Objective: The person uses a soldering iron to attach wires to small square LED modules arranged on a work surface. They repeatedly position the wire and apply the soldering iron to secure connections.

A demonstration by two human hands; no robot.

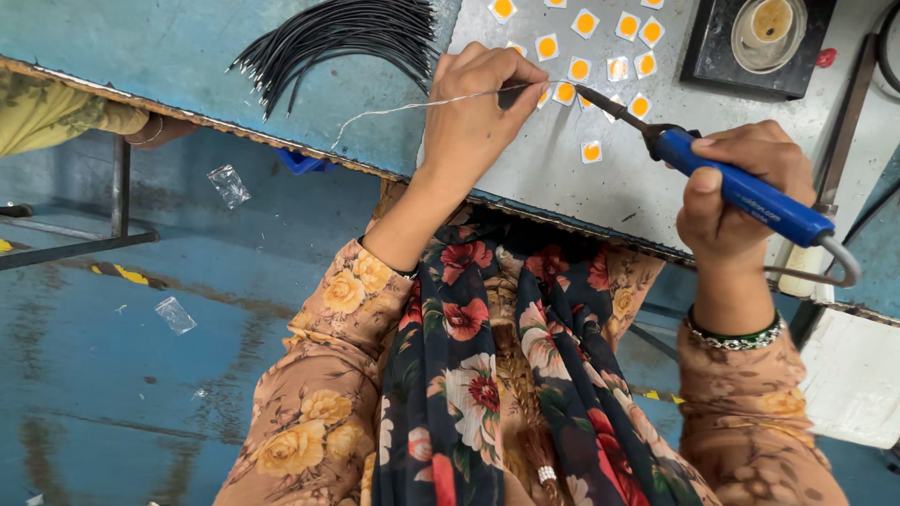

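A grey metal table (600,178) is filling the upper right of the view, seen from above, with a blue-painted surface (187,56) adjoining it on the left and a blue floor (112,347) lying below. The person's floral sleeves and a dark flowered scarf (487,375) are hanging down the middle. A bundle of black wires (347,33) is fanning out across the blue surface, near the top. A dark square stand (750,47) holding a round tin is sitting at the table's upper right corner.

The right hand (741,192) is gripping a blue-handled soldering iron (741,187) — fingers wrapped closed around the handle, thumb lying on top. Its dark tip is pointing left, reaching the spot where the left hand is working. The left hand (478,112) is resting over the table's edge, its fingers pressed together and pinching a thin silver solder wire (403,108), which is trailing off to the left in a loose curve.

Small white squares with orange centres (581,70) are lying scattered on the table — several just beside the iron's tip. Another person's hand, in a yellow sleeve (141,126), is showing at the far left edge. Two small clear plastic bags (228,185) are lying on the floor.
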